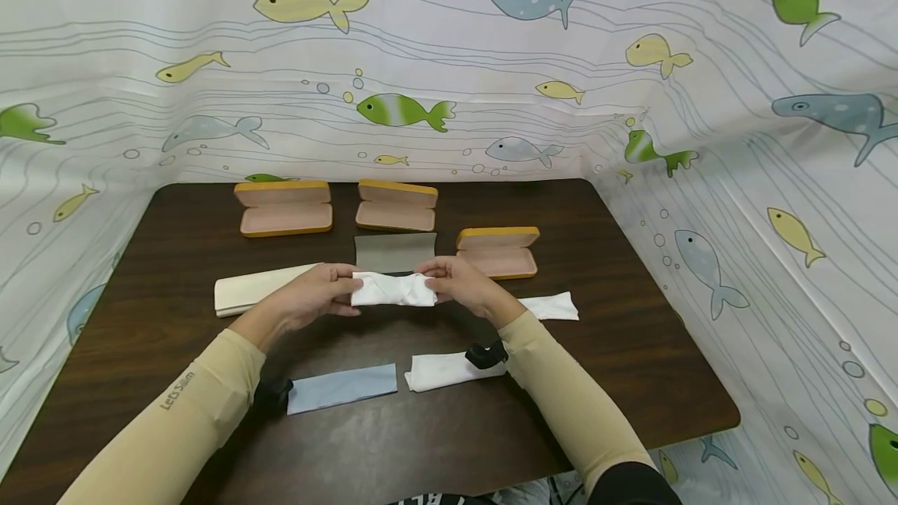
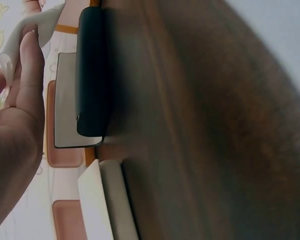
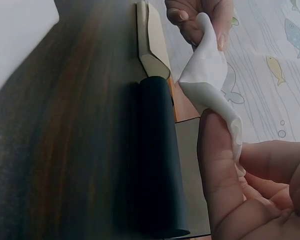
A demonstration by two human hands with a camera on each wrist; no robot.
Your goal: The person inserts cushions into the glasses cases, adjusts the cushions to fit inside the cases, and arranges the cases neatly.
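A folded white cloth (image 1: 393, 289) is stretched between both hands above the table, with a crease across its middle. My left hand (image 1: 324, 288) pinches one end between thumb and fingers. My right hand (image 1: 459, 285) pinches the other end in the same way, and the right wrist view shows the cloth (image 3: 205, 75) slightly twisted. Just behind and below the cloth lies a dark eyeglass case (image 3: 160, 160), its grey-lined lid (image 1: 395, 250) raised. What lies inside that case is hidden. A cream eyeglass case (image 1: 259, 289) sits beside the left hand.
Three yellow cases with pink linings stand open: back left (image 1: 286, 217), back middle (image 1: 396, 213) and right (image 1: 500, 259). Nearer lie a folded blue cloth (image 1: 342, 389) and a white cloth (image 1: 442, 371). Another white cloth (image 1: 554, 307) is partly behind the right forearm.
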